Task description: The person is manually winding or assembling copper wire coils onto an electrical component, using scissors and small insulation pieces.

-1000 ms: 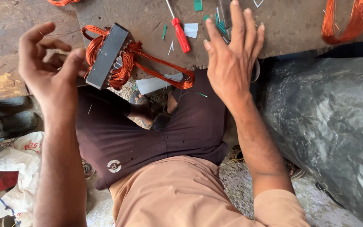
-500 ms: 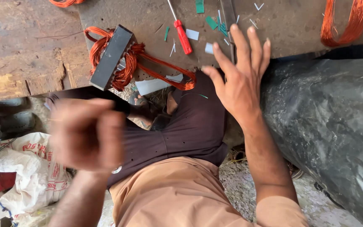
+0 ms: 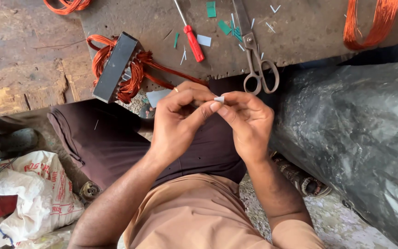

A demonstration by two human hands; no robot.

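Observation:
My left hand point(image 3: 178, 122) and my right hand point(image 3: 247, 122) meet over my lap, fingertips pinched together on a small white slip of paper point(image 3: 219, 98). Just beyond them, on the worn metal bench top point(image 3: 309, 32), lies a dark steel stator core point(image 3: 116, 67) wound with orange copper wire point(image 3: 137, 76). A pair of scissors point(image 3: 256, 60) rests at the bench edge next to my right hand. A red-handled screwdriver point(image 3: 192, 40) lies between the core and the scissors.
Green and white paper scraps point(image 3: 229, 25) litter the bench. Copper wire coils point(image 3: 369, 20) hang at the top right, another copper coil point(image 3: 67, 4) at top left. A grey plastic sheet point(image 3: 360, 138) covers the right side. A white sack point(image 3: 28, 193) lies at lower left.
Both hands were raised apart with open fingers; the left swung down, and now they have come together over my lap, pinching a small white slip of paper.

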